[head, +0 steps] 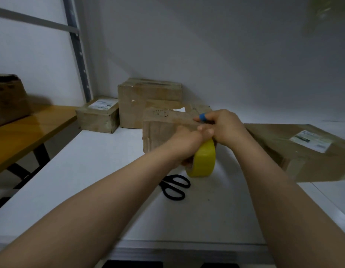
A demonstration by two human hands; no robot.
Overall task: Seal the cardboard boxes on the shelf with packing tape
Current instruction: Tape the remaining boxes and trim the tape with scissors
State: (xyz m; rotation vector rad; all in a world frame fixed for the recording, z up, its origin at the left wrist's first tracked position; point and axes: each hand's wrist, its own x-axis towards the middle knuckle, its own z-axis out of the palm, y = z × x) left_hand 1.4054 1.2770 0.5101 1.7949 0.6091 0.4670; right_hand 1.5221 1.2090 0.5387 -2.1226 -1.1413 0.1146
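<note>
black scissors [175,187] on white shelf [86,163]. left hand [187,146] fingers grip yellow tape roll [204,161]; right hand [227,128] pinches creased brown cardboard box [160,130] edge.

head view | looks forward-down | close over white shelf [90,171]

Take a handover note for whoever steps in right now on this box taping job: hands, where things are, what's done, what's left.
Left hand grips the roll in front of the middle box.
Right hand pinches at the roll's top, probably the tape end, by that box's top edge.
Scissors lie on the shelf just below the roll.
Done: no fresh strip shows on the middle box yet.
Left: lay the tape, cut it, then check the tall box, small box and right box.
</note>
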